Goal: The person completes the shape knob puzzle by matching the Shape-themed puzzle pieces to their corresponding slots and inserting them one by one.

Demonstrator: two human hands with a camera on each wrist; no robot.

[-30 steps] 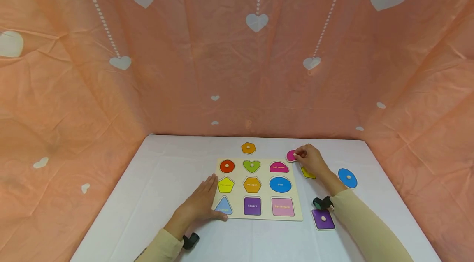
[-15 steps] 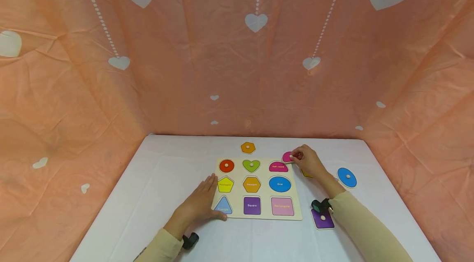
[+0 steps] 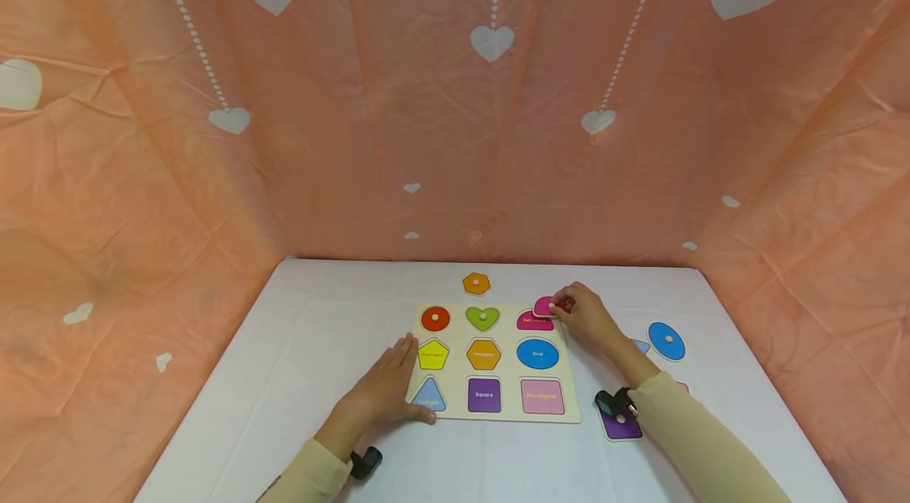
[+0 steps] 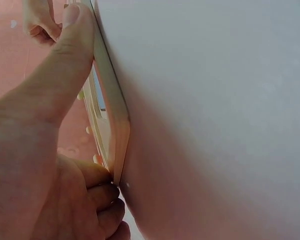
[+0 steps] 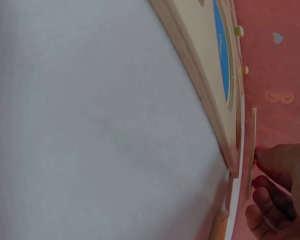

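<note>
The magenta half-round wooden piece, pinched by the right hand, is over the far right corner of the cream wooden board. The left hand, thumb and fingers apart, touches the board's left edge.

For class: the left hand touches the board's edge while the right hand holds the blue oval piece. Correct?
In the head view, the right hand holds the magenta half-round piece, not the blue oval piece. The left hand does touch the board's edge.

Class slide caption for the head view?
Right hand holds a pink half-round knobbed piece over a pale rectangular wooden board; left hand touches its edge.
</note>
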